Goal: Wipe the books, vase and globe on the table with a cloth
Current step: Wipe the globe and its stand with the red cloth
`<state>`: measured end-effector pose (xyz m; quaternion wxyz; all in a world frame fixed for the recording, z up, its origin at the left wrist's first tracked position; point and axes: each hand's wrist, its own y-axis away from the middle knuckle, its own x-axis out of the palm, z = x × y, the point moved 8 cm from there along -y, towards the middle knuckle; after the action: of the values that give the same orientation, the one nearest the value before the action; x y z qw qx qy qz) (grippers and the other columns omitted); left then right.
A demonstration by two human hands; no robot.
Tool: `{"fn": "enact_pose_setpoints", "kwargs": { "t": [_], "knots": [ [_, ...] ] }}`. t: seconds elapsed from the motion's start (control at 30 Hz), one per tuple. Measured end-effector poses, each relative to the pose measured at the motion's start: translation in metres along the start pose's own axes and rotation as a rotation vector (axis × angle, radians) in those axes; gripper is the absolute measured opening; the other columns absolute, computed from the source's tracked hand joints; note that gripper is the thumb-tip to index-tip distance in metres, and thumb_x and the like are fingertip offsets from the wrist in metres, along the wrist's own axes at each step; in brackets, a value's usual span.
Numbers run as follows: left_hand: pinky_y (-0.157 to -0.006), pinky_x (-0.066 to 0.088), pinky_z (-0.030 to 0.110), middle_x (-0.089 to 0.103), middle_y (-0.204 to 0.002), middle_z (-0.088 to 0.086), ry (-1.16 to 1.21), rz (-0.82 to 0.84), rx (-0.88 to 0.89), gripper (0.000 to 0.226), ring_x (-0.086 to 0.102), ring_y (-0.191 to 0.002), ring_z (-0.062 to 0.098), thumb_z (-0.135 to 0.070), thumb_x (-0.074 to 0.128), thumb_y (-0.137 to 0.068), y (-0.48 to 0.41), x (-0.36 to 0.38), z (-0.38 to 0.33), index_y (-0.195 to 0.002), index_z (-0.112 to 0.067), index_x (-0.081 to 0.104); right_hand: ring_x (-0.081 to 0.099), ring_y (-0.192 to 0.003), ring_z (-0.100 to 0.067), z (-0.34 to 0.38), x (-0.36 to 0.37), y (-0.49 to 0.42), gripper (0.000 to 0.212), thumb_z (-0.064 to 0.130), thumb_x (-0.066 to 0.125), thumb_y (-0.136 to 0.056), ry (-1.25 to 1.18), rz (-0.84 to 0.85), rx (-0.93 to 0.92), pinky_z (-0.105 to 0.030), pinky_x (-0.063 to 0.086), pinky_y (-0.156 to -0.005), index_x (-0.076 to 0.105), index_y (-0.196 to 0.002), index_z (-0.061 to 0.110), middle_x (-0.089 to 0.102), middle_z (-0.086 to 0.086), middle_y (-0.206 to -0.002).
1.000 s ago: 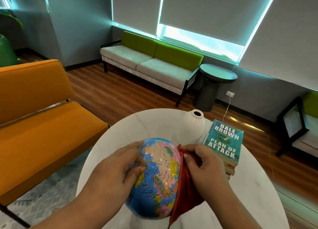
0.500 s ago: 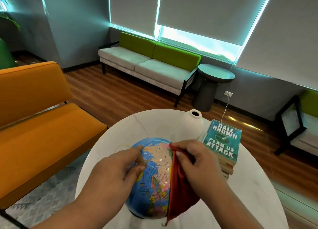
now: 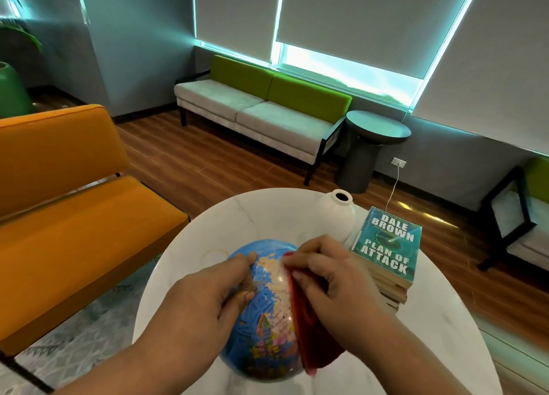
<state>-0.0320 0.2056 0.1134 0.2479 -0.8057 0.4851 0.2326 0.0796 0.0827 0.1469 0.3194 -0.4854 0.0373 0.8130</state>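
Near the tabletop's (image 3: 190,275) front edge, the globe (image 3: 264,314) was being wiped. Left hand (image 3: 208,293) fingers were curled against its left side; right hand (image 3: 329,278) fingers pinched the red cloth (image 3: 312,335) onto its right side. Next, judged: rotation to unwiped areas. Vase (image 3: 335,213) and books (image 3: 386,246) sat along the far right edge.
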Motion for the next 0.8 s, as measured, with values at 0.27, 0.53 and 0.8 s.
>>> {"fn": "enact_pose_setpoints", "kwargs": {
  "t": [0.27, 0.53, 0.8],
  "knots": [
    [-0.076, 0.037, -0.004, 0.062, -0.097, -0.032, -0.008, 0.009, 0.007, 0.048, 0.045, -0.103, -0.024, -0.031, 0.063, -0.088, 0.000, 0.002, 0.002, -0.108, -0.071, 0.046, 0.049, -0.105, 0.014, -0.019, -0.012, -0.012, 0.025, 0.020, 0.062, -0.090, -0.070, -0.008, 0.092, -0.005, 0.038, -0.088, 0.070, -0.103, 0.040, 0.060, 0.029, -0.103],
    [-0.087, 0.041, 0.002, 0.060, -0.108, -0.035, 0.004, 0.024, 0.050, 0.049, 0.049, -0.109, -0.018, -0.025, 0.064, -0.088, -0.001, 0.001, 0.002, -0.108, -0.067, 0.049, 0.052, -0.106, 0.011, 0.032, 0.008, -0.002, 0.066, 0.023, 0.065, -0.086, -0.092, 0.177, -0.032, -0.009, 0.036, -0.095, 0.026, -0.119, 0.065, 0.062, 0.031, -0.103],
    [-0.086, 0.033, -0.005, 0.058, -0.107, -0.040, 0.005, 0.021, 0.041, 0.048, 0.044, -0.112, -0.021, -0.026, 0.064, -0.089, 0.000, 0.001, 0.001, -0.102, -0.069, 0.048, 0.053, -0.099, 0.013, 0.014, -0.009, -0.007, 0.071, 0.026, 0.067, -0.086, -0.099, 0.070, 0.097, -0.012, 0.039, -0.090, 0.019, -0.112, 0.073, 0.061, 0.035, -0.104]
  ]
}}
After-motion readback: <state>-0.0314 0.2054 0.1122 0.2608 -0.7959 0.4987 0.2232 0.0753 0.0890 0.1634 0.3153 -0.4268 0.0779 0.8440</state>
